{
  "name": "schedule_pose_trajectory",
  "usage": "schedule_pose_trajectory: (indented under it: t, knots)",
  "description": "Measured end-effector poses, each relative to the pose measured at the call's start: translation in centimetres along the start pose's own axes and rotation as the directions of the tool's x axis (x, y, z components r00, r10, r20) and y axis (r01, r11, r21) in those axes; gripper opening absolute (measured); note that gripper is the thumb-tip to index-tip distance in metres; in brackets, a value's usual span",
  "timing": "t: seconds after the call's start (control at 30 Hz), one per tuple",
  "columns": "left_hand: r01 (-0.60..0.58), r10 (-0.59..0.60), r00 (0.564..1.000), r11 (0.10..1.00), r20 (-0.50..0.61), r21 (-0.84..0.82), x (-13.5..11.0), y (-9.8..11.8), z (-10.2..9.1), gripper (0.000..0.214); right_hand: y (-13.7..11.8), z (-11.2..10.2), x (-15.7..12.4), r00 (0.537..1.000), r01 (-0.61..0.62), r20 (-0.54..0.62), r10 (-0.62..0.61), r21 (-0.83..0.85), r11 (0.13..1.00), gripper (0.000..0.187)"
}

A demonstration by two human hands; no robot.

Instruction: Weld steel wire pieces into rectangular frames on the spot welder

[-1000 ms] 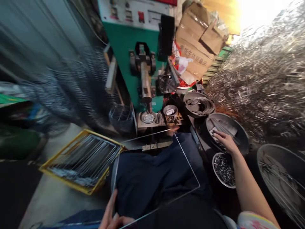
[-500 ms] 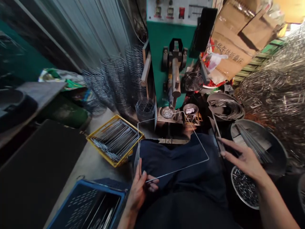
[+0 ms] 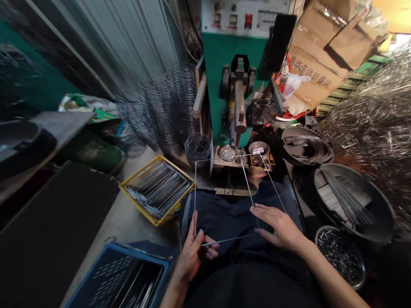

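My left hand [image 3: 192, 256] is closed on the lower left corner of a bent wire frame [image 3: 195, 184], a thin four-sided shape held tilted above my dark-clothed lap. A straight wire rod [image 3: 246, 179] is pinched between the thumb and fingers of my right hand [image 3: 279, 226]. It lies across the frame from its far side toward its near side; whether the two touch along the way I cannot tell. Part of the frame's right side is hidden behind my right hand. Beyond the frame stands a green machine [image 3: 221, 55] with a metal arm and electrode [image 3: 239, 107].
A yellow crate [image 3: 156, 221] of wires and a blue crate [image 3: 96, 267] stand left. At right are a black tub [image 3: 382, 222] with rods, a bowl of small metal parts [image 3: 340, 252] and a basin of bent wires [image 3: 308, 147]. Small dishes [image 3: 228, 153] sit below the electrode.
My right hand has come left from beside the tub to the wire frame, bringing a straight wire rod across it. My left hand still holds the frame.
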State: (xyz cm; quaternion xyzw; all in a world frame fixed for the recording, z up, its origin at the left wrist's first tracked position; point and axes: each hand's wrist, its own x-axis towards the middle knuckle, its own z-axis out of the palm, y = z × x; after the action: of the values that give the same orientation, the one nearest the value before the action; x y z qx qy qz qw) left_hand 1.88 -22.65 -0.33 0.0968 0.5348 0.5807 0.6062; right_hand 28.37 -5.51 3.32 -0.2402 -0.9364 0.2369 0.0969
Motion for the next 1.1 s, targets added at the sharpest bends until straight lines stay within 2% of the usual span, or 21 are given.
schedule_pose_trajectory:
  t: [0.17,0.33,0.43,0.5,0.57,0.63,0.7,0.9,1.1]
  knots:
    - [0.011,-0.011,0.999,1.0,0.031,-0.009,0.3,-0.3,0.0,0.097,-0.9,1.0,1.2,1.0,-0.014,0.018,0.013,0.014,1.0,0.053]
    - [-0.002,0.002,0.997,1.0,0.083,-0.006,0.6,-0.9,1.2,0.089,-3.4,2.5,3.8,0.993,0.089,0.059,-0.097,0.13,0.988,0.057]
    - [-0.014,0.016,0.995,1.0,0.096,-0.013,0.7,-1.0,1.4,0.091,-3.7,2.4,3.6,0.991,0.115,0.055,-0.123,0.127,0.985,0.058]
    - [-0.018,0.02,0.996,0.999,0.087,-0.032,0.7,-0.9,1.2,0.093,-2.9,1.9,2.5,0.997,0.065,0.031,-0.067,0.07,0.995,0.055]
    - [-0.022,0.026,0.997,0.998,0.073,-0.052,0.6,-0.8,0.9,0.093,-1.6,1.5,1.3,0.999,-0.041,-0.025,0.041,-0.004,0.999,0.05]
    - [-0.03,0.034,0.997,0.998,0.074,-0.058,0.5,-0.6,0.7,0.092,-0.6,1.3,0.2,0.985,-0.152,-0.095,0.146,-0.052,0.987,0.047]
    - [-0.039,0.044,0.995,0.998,0.09,-0.056,0.4,-0.5,0.7,0.09,-0.4,1.3,-0.4,0.973,-0.201,-0.124,0.194,-0.046,0.978,0.047]
    - [-0.043,0.051,0.99,0.997,0.131,-0.064,0.2,-0.4,1.1,0.091,-2.8,1.9,-0.2,0.993,-0.122,0.027,0.119,0.148,0.981,0.06]
    - [-0.061,0.074,0.986,0.994,0.149,-0.094,-0.8,0.0,1.4,0.089,-3.4,1.8,-0.4,0.991,-0.115,0.081,0.102,0.171,0.978,0.065]
